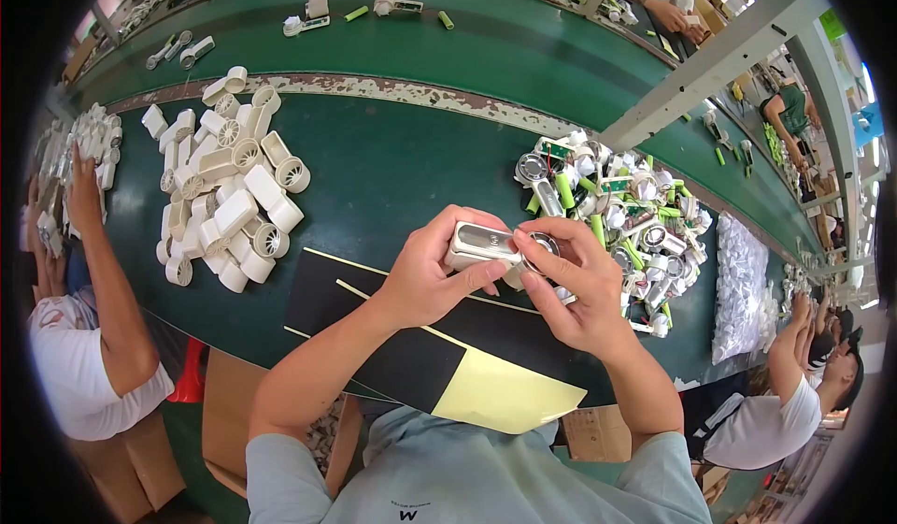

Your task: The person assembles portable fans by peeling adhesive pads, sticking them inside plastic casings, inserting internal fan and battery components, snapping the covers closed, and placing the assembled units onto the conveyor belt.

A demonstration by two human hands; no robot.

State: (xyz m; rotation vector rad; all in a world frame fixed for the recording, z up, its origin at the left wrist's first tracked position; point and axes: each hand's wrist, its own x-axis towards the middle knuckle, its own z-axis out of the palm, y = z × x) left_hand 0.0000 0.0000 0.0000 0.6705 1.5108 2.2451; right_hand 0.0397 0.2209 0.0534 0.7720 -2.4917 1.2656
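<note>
One silver fan casing held by left hand and right hand

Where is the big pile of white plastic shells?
In the head view, the pile of white shells lies on the green table, to the left of both hands, near a co-worker's raised arm.

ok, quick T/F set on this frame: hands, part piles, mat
1. Both hands hold one small silver-and-white part. True: left hand and right hand both grip the part.
2. The white housings pile lies to the person's right. False: the white pile is on the left; the mixed pile with green cells is on the right.
3. A black mat lies under the hands. True: mat.
4. The conveyor is red. False: the conveyor is green.
</note>
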